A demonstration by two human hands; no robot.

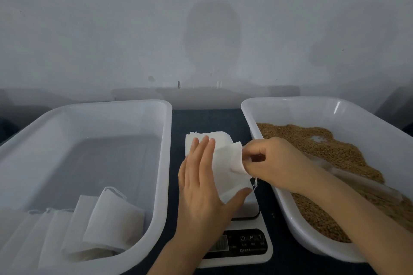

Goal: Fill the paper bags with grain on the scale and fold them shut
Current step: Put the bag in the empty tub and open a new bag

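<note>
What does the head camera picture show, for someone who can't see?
A left hand presses a white bag flat on a scale while the right hand pinches its edge, grain tub right, tub of bags left.

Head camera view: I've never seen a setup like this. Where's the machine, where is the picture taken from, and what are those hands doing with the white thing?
There is no machine here. A person works with bare hands, and a camera worn on their head looks down at them; this is the only view. The left hand lies flat on a white paper bag, while the right hand pinches its edge. The bag rests on a kitchen scale, which stands on a dark surface. The tub on the left holds folded bags. The tub on the right holds brown grain.
</note>
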